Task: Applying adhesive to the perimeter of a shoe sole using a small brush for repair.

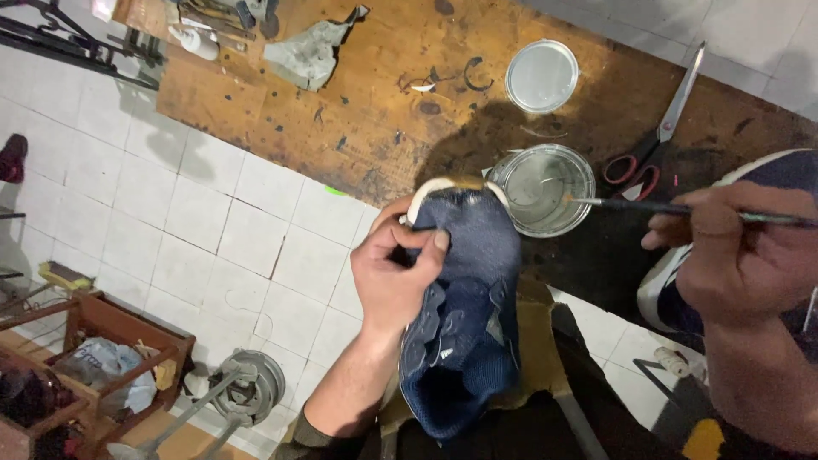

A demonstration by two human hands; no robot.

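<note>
My left hand (394,271) grips a dark blue fabric shoe (470,298) by its side, toe pointing away, its pale sole edge showing at the toe. My right hand (740,255) holds a thin brush (648,206) whose tip reaches into an open round tin (579,166) of clear glue. The tin stands on the wooden workboard (375,102) just beyond the shoe's toe. The tin's round lid (541,77) lies farther back on the board.
Red-handled scissors (660,136) lie on the board right of the tin. A grey scrap (308,53) and small offcuts sit at the board's far end. A second shoe (682,281) lies under my right hand. A wooden rack (94,358) and metal stand (243,388) occupy the tiled floor at left.
</note>
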